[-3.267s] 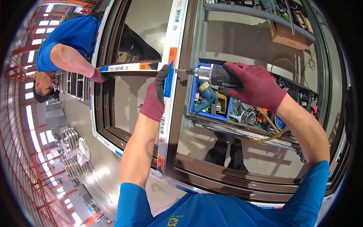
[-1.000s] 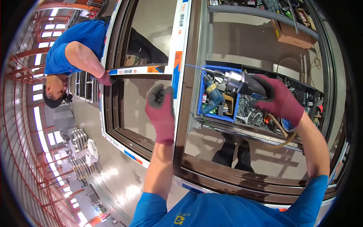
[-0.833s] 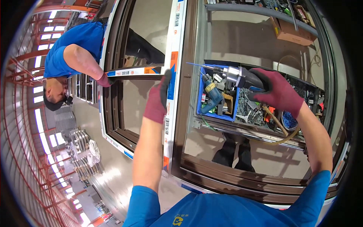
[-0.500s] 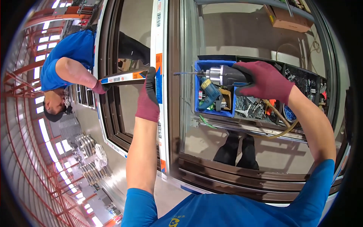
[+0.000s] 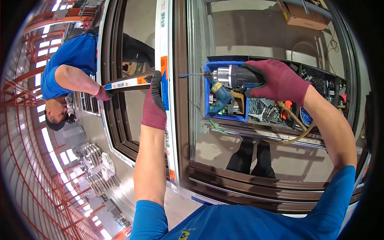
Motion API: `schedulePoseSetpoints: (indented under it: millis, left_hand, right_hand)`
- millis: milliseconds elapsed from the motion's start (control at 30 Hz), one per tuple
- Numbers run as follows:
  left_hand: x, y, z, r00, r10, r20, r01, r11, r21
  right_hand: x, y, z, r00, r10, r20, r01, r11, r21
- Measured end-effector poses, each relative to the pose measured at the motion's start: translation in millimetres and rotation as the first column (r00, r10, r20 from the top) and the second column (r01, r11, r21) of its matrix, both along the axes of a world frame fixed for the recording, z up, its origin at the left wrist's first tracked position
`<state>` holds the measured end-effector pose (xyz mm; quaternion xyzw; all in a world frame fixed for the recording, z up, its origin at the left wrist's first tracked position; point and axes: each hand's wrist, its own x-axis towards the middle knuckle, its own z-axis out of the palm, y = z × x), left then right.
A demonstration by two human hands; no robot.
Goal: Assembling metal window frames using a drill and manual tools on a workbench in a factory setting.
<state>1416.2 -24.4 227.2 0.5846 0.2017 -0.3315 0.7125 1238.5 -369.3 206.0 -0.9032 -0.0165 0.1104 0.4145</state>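
Observation:
In a maroon glove with dark fingertips, my right hand [image 5: 280, 80] is wrapped round the handle of a power drill [image 5: 230, 76]. The drill lies level, and its long thin bit [image 5: 192, 75] points left, its tip at the face of a brown metal window frame [image 5: 182, 120]. Whether the tip has entered the metal, I cannot tell. My left hand [image 5: 154, 102], gloved alike, is closed on the frame where a crossbar [image 5: 128, 83] with white and orange film meets the long white-filmed bar [image 5: 163, 44].
A co-worker in blue [image 5: 72, 68] holds the crossbar's far end with a gloved hand [image 5: 104, 94]. Below the drill, a blue bin [image 5: 207, 102] holds a teal drill [image 5: 221, 96], beside trays of screws and metal fittings [image 5: 262, 112]. A yellowish hose [image 5: 298, 138] curves under my right forearm.
The drill, my right hand and the near frame bars have shifted slightly left in the view. My left hand keeps its grip at the joint.

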Motion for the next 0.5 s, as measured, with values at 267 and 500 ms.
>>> schedulePoseSetpoints:
  millis: [267, 500]
  left_hand:
    - [3, 3, -6, 0.999, -0.036, -0.025, 0.035, 0.997, -0.062]
    - [-5, -7, 1, 0.999, 0.026, 0.039, -0.028, 0.999, 0.038]
  right_hand:
    - [0, 1, -13, 1.000, -0.001, 0.029, 0.002, 1.000, -0.027]
    - [5, 0, -13, 0.995, 0.010, 0.104, -0.002, 0.997, -0.078]
